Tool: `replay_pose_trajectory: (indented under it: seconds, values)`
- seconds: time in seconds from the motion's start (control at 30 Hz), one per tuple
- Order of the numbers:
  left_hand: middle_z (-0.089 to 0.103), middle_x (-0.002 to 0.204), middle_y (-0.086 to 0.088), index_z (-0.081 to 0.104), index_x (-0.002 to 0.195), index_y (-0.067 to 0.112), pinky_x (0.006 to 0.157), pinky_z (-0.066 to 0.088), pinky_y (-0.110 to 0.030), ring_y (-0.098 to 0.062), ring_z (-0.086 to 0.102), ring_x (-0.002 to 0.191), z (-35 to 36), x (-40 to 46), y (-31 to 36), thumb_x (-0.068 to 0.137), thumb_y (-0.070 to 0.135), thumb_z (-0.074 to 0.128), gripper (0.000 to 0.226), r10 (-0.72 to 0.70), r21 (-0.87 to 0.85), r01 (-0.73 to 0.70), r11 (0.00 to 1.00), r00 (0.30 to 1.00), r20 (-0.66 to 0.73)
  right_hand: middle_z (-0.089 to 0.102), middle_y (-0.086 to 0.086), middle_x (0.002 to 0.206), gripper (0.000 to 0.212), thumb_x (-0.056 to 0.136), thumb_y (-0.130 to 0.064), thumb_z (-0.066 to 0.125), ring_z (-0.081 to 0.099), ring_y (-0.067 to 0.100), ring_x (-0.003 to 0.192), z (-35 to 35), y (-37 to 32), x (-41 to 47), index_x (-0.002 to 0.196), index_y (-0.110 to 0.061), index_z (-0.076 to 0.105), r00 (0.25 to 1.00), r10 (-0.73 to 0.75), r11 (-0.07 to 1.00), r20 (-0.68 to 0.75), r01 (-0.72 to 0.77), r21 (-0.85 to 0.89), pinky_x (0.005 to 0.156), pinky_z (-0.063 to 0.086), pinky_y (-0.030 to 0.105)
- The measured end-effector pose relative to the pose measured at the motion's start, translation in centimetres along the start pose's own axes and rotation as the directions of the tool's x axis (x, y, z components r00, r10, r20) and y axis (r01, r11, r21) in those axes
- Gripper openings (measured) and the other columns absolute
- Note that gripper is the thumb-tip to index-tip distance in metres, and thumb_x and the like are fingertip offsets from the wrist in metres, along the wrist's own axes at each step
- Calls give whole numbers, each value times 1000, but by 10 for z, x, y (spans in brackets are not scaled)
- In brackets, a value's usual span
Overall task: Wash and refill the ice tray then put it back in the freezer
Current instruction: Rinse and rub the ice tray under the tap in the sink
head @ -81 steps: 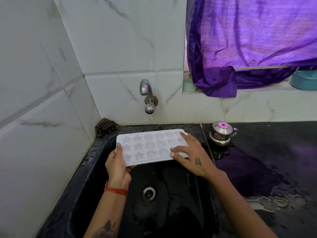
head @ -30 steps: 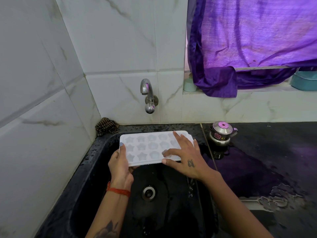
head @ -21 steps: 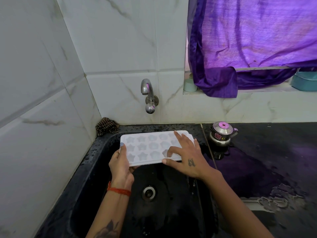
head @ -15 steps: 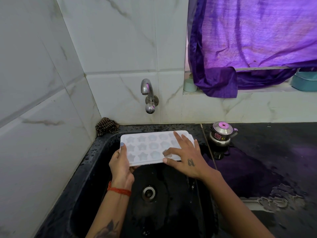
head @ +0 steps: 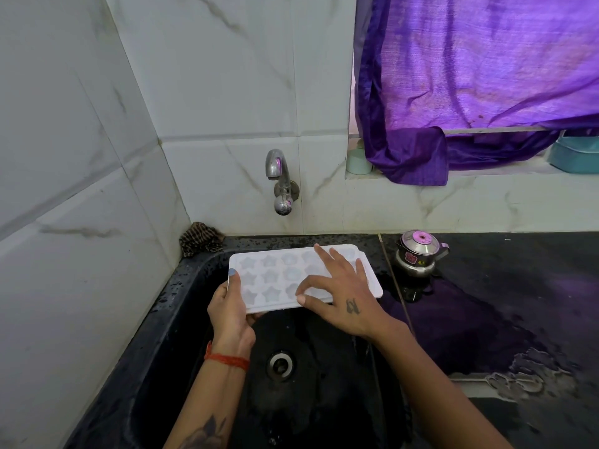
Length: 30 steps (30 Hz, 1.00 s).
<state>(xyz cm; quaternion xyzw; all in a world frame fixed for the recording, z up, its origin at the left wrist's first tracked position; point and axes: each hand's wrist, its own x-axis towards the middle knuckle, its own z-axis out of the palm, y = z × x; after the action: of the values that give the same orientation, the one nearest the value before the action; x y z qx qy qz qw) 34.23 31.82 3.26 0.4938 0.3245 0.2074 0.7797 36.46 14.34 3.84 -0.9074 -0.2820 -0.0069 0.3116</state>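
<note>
A white ice tray (head: 275,277) with star-shaped and round cells is held level over the black sink (head: 168,319), below the tap. My left hand (head: 228,314) grips the tray's left end, thumb on top. My right hand (head: 340,296) lies flat on the tray's right half with fingers spread, covering several cells there. The chrome tap (head: 280,183) sticks out of the tiled wall; no water runs from it.
A small steel pot with a pink-knobbed lid (head: 418,252) stands on the wet black counter (head: 518,303) right of the sink. A brown scrubber (head: 201,241) sits in the back left corner. A purple curtain (head: 470,76) hangs above the sill. The drain (head: 280,364) lies below the tray.
The tray has shifted slightly right over the sink, and my right hand has slid leftward across its top. My left hand keeps its grip.
</note>
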Motion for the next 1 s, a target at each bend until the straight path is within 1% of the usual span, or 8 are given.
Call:
replay_pose_trajectory:
  seconds: [0.13, 0.2, 0.3, 0.4, 0.5, 0.67, 0.8, 1.0]
  values:
    - [64, 86, -3, 57, 83, 18, 58, 53, -31, -17, 62, 75, 0, 2, -2, 94, 35, 55, 20, -2, 0, 2, 1000, 1000, 10, -2, -5, 161, 32, 91, -59, 42, -12, 19, 147, 4, -2, 0, 115, -48, 59, 997, 19, 994, 69, -12, -107, 113, -15, 55]
    - [64, 87, -3, 57, 82, 18, 60, 52, -31, -17, 62, 76, 0, 2, -2, 94, 34, 55, 20, 2, 0, -2, 1000, 1000, 11, -4, -5, 161, 34, 91, -60, 42, -13, 20, 147, 5, -2, -1, 121, -51, 55, 995, 19, 991, 101, -5, -131, 113, -15, 55]
    - [65, 87, -2, 58, 83, 19, 56, 53, -30, -17, 62, 75, -2, 2, -3, 95, 35, 54, 20, -3, 1, 3, 1000, 1000, 12, -5, -5, 161, 33, 90, -60, 44, -14, 20, 147, 4, -3, -1, 119, -51, 56, 992, 22, 992, 123, -7, -123, 113, -15, 54]
    - [65, 88, -3, 58, 85, 18, 51, 54, -27, -17, 63, 75, -2, 3, -5, 95, 35, 54, 20, -12, 10, 12, 1000, 1000, 13, -5, -4, 161, 30, 90, -58, 46, -13, 20, 147, 2, -4, 0, 113, -45, 61, 992, 22, 992, 123, -6, -126, 114, -14, 55]
    - [66, 88, -3, 58, 85, 18, 45, 53, -23, -17, 63, 75, -2, 4, -5, 95, 36, 54, 21, -6, 5, 6, 1000, 1000, 12, -4, -3, 161, 30, 90, -59, 45, -12, 22, 147, 3, -3, -1, 109, -40, 60, 995, 20, 987, 94, -4, -160, 114, -13, 56]
    - [66, 90, -5, 59, 85, 17, 61, 53, -32, -19, 63, 76, -3, 5, -6, 95, 35, 54, 21, -12, 4, 12, 1000, 1000, 16, -9, -4, 161, 39, 90, -63, 38, -14, 24, 147, 6, -3, -2, 121, -44, 52, 995, 26, 971, 92, -4, -237, 113, -13, 57]
    - [66, 89, -5, 59, 85, 17, 58, 54, -32, -20, 64, 77, -4, 6, -7, 95, 35, 54, 21, -8, 11, 8, 1000, 1000, 17, -10, -4, 160, 39, 91, -61, 39, -14, 24, 147, 5, -5, -1, 125, -46, 52, 992, 32, 976, 121, -5, -217, 114, -13, 57]
    - [67, 90, -5, 59, 86, 16, 66, 54, -36, -20, 64, 77, -5, 4, -9, 94, 37, 55, 22, -11, 3, 11, 1000, 1000, 26, -7, -4, 161, 29, 93, -53, 45, -15, 21, 147, 5, -7, -2, 117, -46, 58, 989, 26, 994, 145, -10, -108, 114, -13, 54]
